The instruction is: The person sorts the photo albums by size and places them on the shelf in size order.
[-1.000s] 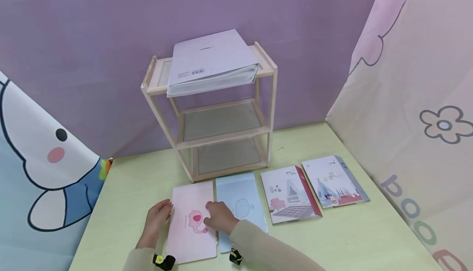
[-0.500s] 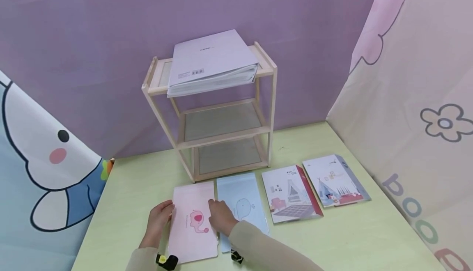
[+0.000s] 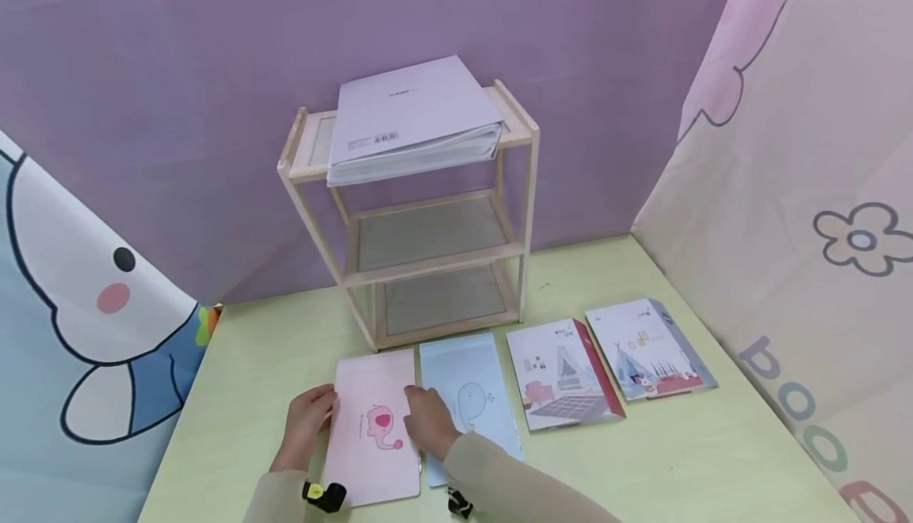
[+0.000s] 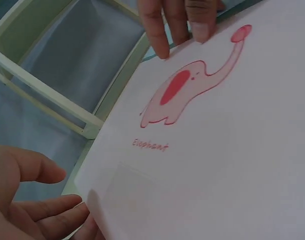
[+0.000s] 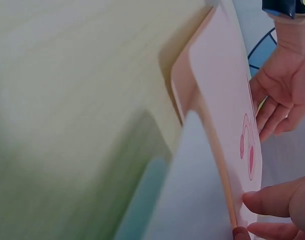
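A pink notebook [image 3: 365,471] with a red elephant on its cover lies on the table in front of the rack. My left hand [image 3: 305,424] is at its left edge; in the left wrist view the fingertips [image 4: 75,206] touch the edge and the thumb stands apart from the cover. At the opposite edge my right hand [image 3: 431,421] pinches the notebook, its thumb [image 5: 265,199] on the cover. Partly beneath the right forearm is a pale blue notebook [image 3: 456,360] with a whale drawing. The right fingers below the pink cover are mostly hidden.
Behind the notebooks stands a wooden three-tier rack [image 3: 435,273], with a thick white book [image 3: 414,115] lying on top. Two picture-covered booklets, one red-edged [image 3: 559,372] and one grey-edged [image 3: 645,349], lie to the right. Printed cloths [image 3: 770,190] hang around the table.
My right fingers have drawn back slightly from over the cover to the notebook's right edge. My left hand and the notebooks stay almost in place.
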`<act>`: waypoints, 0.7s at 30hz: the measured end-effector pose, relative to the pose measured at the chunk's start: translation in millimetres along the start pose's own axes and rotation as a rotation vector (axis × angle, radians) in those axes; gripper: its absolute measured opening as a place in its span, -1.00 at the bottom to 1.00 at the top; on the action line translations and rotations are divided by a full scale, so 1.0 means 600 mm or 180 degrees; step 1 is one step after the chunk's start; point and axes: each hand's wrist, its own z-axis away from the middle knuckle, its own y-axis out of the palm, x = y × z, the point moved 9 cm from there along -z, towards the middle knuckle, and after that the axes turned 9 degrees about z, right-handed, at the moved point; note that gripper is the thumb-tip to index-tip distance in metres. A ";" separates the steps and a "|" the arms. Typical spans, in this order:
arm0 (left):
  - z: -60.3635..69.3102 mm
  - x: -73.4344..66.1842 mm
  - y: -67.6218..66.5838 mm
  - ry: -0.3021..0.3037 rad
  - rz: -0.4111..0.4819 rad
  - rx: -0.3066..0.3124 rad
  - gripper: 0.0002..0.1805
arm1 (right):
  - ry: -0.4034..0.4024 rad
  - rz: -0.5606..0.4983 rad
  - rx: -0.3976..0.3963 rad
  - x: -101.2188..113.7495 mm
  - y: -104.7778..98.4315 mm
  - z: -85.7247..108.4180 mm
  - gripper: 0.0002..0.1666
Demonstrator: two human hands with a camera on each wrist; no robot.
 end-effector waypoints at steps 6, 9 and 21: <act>-0.009 0.008 -0.006 -0.0173 0.0131 0.0062 -0.45 | -0.0063 -0.0138 -0.0034 0.000 -0.005 0.002 -0.52; -0.013 0.008 -0.007 -0.0199 0.0154 0.0102 -0.45 | -0.0083 -0.0197 -0.0051 0.000 -0.007 0.003 -0.52; -0.023 0.009 0.000 -0.0147 -0.0041 0.0384 -0.52 | -0.0300 -0.0050 -0.0276 0.005 -0.011 0.010 -0.63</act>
